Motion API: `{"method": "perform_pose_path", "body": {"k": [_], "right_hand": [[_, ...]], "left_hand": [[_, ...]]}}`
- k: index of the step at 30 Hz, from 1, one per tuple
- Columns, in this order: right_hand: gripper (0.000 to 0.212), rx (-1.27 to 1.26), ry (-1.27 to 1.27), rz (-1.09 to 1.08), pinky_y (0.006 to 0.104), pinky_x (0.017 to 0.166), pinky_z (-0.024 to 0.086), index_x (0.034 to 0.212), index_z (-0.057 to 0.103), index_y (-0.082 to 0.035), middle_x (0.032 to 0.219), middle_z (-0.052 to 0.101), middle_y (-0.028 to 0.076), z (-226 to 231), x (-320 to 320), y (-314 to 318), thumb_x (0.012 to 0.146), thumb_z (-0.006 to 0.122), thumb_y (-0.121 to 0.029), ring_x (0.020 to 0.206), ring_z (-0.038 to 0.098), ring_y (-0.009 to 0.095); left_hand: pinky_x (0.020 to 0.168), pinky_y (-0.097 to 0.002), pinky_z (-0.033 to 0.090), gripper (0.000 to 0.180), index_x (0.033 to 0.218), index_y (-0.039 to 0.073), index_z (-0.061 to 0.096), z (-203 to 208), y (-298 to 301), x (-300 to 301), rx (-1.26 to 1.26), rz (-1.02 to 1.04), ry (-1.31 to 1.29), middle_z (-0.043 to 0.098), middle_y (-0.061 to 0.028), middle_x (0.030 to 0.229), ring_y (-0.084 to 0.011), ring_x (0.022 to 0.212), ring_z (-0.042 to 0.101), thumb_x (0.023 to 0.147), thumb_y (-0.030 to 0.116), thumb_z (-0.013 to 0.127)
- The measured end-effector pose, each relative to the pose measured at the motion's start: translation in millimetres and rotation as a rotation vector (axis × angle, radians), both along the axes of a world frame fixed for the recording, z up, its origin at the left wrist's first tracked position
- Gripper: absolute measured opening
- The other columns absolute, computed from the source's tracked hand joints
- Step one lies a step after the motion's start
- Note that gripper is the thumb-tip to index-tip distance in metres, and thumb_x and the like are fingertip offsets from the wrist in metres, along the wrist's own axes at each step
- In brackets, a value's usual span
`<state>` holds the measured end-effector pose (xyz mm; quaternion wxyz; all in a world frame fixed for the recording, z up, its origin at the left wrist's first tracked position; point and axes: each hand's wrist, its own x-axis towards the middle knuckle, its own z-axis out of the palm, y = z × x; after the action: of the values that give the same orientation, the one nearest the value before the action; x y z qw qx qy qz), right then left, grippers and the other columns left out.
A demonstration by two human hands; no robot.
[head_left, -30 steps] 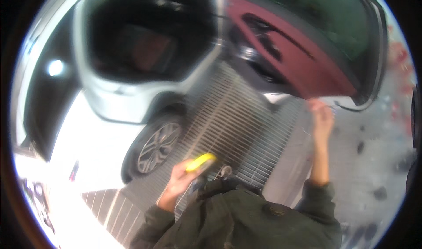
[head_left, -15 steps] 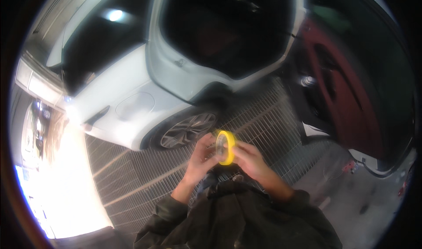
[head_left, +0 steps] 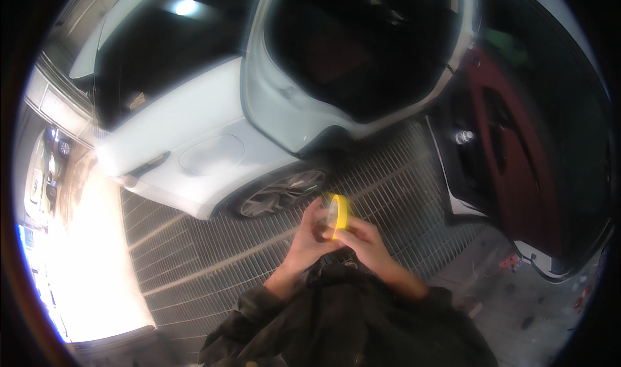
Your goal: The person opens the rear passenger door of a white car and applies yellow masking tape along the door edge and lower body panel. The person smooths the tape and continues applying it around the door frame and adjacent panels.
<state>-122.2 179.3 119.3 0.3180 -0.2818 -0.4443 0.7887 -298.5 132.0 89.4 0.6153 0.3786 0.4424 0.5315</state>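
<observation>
A roll of yellow tape (head_left: 342, 213) is held up in front of my body, turned partly edge-on, so its ring looks narrow. My left hand (head_left: 309, 239) is closed at its left side, with fingers curled near the roll's opening. From the right, my right hand (head_left: 366, 241) pinches the lower right side of the roll. A slight blur covers the fingertips, and I cannot make out whether a tape end is pulled loose. Both hands are over the floor grating, close to the car's rear wheel (head_left: 283, 193).
The white car (head_left: 194, 127) stands ahead, its rear door (head_left: 517, 153) swung open on the right with a dark red inner panel. Metal floor grating (head_left: 213, 250) runs beneath me. Bright light glares at the left. Small red items (head_left: 509, 261) lie on the floor at right.
The tape roll has turned more edge-on between my hands. Both hands stay on it. The car and its open door appear shifted to the right in view.
</observation>
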Motion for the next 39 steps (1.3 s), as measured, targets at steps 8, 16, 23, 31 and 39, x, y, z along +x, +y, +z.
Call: {"method": "perform_pose_path", "body": {"k": [8,16,23,31,39], "right_hand": [[0.025,0.304,-0.336,0.189,0.0300,0.085,0.055,0.118,0.070,0.000,0.105,0.075,0.011,0.9,-34.5,10.0,0.098,0.069,-0.014,0.093,0.072,0.018],[0.033,0.085,-0.255,0.147,0.0327,0.091,0.057,0.130,0.063,0.002,0.109,0.073,0.013,-6.4,-95.9,14.6,0.098,0.063,-0.005,0.104,0.072,0.021],[0.027,0.140,-0.187,0.059,0.0307,0.093,0.054,0.124,0.062,0.003,0.113,0.071,0.009,-15.9,-106.7,37.6,0.098,0.059,-0.002,0.102,0.069,0.016],[0.030,0.019,-0.061,0.167,0.0313,0.092,0.055,0.125,0.063,0.004,0.110,0.071,0.008,-8.9,-99.4,83.8,0.095,0.058,0.001,0.101,0.068,0.015],[0.032,0.283,-0.108,0.251,0.0312,0.094,0.055,0.124,0.064,0.003,0.114,0.072,0.010,-15.4,-89.5,114.7,0.093,0.059,0.000,0.105,0.068,0.017]], "left_hand": [[0.099,-0.0349,0.053,0.106,0.166,0.010,0.009,3.7,15.1,-78.9,-0.190,-0.323,-0.248,0.047,-0.0116,0.150,-0.0224,0.121,0.060,0.084,0.000,0.075],[0.102,-0.0353,0.052,0.096,0.159,0.009,0.027,-28.8,19.1,-125.7,-0.039,-0.209,0.116,0.051,-0.0116,0.144,-0.0228,0.130,0.055,0.080,0.006,0.081],[0.104,-0.0406,0.053,0.109,0.163,0.012,0.018,-4.2,45.3,-136.1,-0.104,-0.188,-0.064,0.050,-0.0143,0.141,-0.0245,0.125,0.060,0.077,0.002,0.085],[0.099,-0.0384,0.054,0.105,0.160,0.010,0.022,9.0,61.2,-108.6,0.034,0.087,0.184,0.053,-0.0115,0.136,-0.0229,0.122,0.060,0.076,-0.004,0.084],[0.110,-0.0431,0.049,0.107,0.164,0.013,0.020,7.5,68.6,-100.7,-0.125,0.163,-0.087,0.041,-0.0138,0.156,-0.0279,0.138,0.050,0.078,-0.002,0.082]]}}
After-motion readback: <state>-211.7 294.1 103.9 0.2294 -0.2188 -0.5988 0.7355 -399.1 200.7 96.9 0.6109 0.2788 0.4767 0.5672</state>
